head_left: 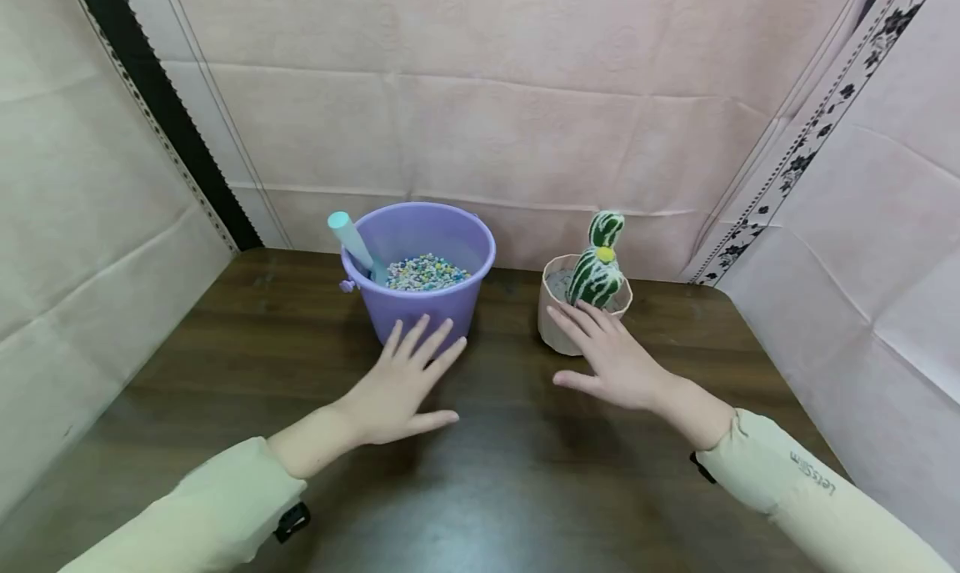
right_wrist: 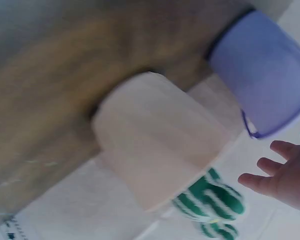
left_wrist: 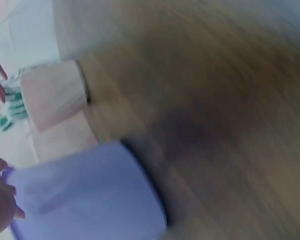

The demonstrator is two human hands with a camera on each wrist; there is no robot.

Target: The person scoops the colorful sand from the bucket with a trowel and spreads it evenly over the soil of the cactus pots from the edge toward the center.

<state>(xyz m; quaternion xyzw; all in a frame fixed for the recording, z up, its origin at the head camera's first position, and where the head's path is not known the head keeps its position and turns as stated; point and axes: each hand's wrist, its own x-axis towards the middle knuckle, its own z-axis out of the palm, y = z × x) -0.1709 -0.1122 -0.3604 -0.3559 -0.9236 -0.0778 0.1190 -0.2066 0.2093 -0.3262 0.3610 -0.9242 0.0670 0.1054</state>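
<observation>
My left hand [head_left: 401, 385] is spread in front of a purple bucket [head_left: 459, 306], fingertips overlapping its lower wall in the head view. Inside the bucket lie small multicoloured beads [head_left: 427, 273], and a light blue handle [head_left: 351, 238] leans out over its left rim. To the right, my right hand [head_left: 618, 363] stretches its fingers toward a beige pot [head_left: 557, 327]. A green-and-white striped toy cactus [head_left: 592, 283] with a yellow flower stands in the pot, in grey filling. The right wrist view shows the pot's side [right_wrist: 155, 135] close up, fingers apart from it. Both hands hold nothing.
Both containers stand near the back of a dark brown wooden table [head_left: 480, 490]. Pale cloth walls [head_left: 487, 131] enclose it at the back and on both sides. Black bands [left_wrist: 187, 125] of shadow lie beside the bucket in the left wrist view.
</observation>
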